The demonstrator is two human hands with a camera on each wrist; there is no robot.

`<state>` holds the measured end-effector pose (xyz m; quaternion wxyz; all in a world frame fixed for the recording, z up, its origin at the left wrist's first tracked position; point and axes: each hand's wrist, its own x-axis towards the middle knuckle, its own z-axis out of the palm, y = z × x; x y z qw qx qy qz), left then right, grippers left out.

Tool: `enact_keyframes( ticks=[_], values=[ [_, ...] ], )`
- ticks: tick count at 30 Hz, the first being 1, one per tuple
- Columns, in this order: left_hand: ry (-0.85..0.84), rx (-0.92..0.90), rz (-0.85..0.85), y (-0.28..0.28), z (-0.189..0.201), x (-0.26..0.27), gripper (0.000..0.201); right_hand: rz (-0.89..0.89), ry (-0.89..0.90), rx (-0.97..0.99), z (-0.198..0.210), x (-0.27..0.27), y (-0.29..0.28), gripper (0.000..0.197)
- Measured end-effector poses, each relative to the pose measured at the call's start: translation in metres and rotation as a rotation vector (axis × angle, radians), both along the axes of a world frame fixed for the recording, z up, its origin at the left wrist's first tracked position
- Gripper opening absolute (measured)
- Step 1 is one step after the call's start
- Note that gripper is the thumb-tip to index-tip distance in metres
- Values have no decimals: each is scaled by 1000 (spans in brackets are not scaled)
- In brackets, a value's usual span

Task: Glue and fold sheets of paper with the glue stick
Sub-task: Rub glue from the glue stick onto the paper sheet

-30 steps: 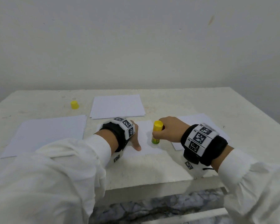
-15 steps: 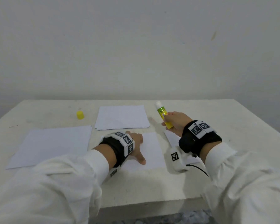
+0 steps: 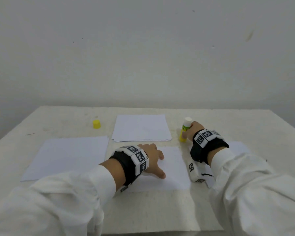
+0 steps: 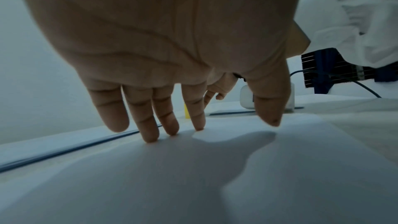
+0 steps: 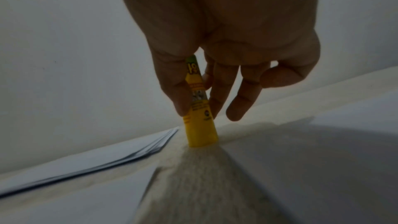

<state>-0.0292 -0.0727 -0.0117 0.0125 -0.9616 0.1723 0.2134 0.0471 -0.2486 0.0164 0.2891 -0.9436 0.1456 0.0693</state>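
A yellow glue stick (image 3: 184, 132) stands upright on the table, white glue end up, just right of the paper stack. My right hand (image 3: 192, 129) pinches its barrel (image 5: 199, 106) between thumb and forefinger, its base on the tabletop. My left hand (image 3: 152, 159) lies flat on a white sheet (image 3: 174, 169) in front of me, its fingertips (image 4: 150, 138) pressing the paper down. The yellow cap (image 3: 96, 124) sits apart at the far left.
A stack of white sheets (image 3: 140, 127) lies at the table's middle back. Another sheet (image 3: 70, 155) lies at the left, and one more (image 3: 237, 145) under my right forearm. The pale table (image 3: 160, 210) has a front edge close to me.
My right hand lifted the glue stick off the sheet, turned it over and set it upright on the table, right of the stack. My left hand stayed on the sheet.
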Motion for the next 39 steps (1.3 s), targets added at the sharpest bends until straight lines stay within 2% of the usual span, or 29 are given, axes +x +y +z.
enact_keyframes(
  ticks=[5,8,10,14,16,17,19,23,26,28,31,33,36,39],
  values=[
    [-84,57,-74,0,1,-2,70,-42,40,0,-3,0,1,44],
    [-113,18,-26,-1,1,-6,66,-70,92,56,1,-15,-5,57],
    [-103,0,-1,0,0,-10,56,-39,140,22,7,-30,-8,52],
    [-107,-21,23,4,3,-17,42,120,239,-212,23,-61,-6,35],
    [-140,-53,26,7,7,-21,38,202,257,-224,26,-69,-4,17],
    [-167,-84,38,10,10,-23,37,223,238,-226,27,-72,0,15],
    [-237,-146,62,21,16,-25,35,299,235,-244,31,-71,12,23],
    [-266,-120,185,76,24,-27,34,548,178,-246,40,-71,67,20],
    [-203,-53,363,142,29,-31,36,669,149,-248,35,-68,128,32],
    [-118,31,462,189,33,-36,46,728,172,-295,27,-64,169,30],
    [7,156,553,252,32,-44,74,747,184,-420,19,-59,219,44],
    [60,222,548,279,28,-46,85,766,174,-532,11,-54,241,56],
    [88,291,467,293,29,-46,86,775,171,-616,-3,-44,261,91],
    [75,326,410,294,29,-43,84,776,199,-663,-9,-37,266,117]
  ],
)
